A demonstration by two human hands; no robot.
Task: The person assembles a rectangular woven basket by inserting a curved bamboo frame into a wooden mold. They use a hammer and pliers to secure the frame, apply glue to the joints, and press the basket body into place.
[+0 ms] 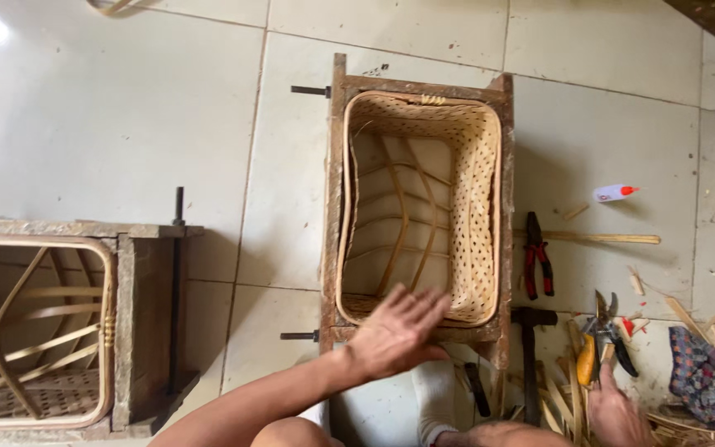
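Basket point(424, 207) near rim under left hand point(397, 331), fingers spread | right hand point(614, 414) cut off, fingers around shears point(602, 335)

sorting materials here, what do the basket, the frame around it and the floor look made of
Basket: pale woven cane or bamboo strips, unfinished, with bent ribs showing. Frame: rough, weathered brown wood with dark metal bolts. Floor: glossy off-white tiles, likely ceramic, with grout lines and glare.

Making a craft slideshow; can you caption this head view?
Left hand rests on a woven basket in its wooden frame; right hand touches shears.
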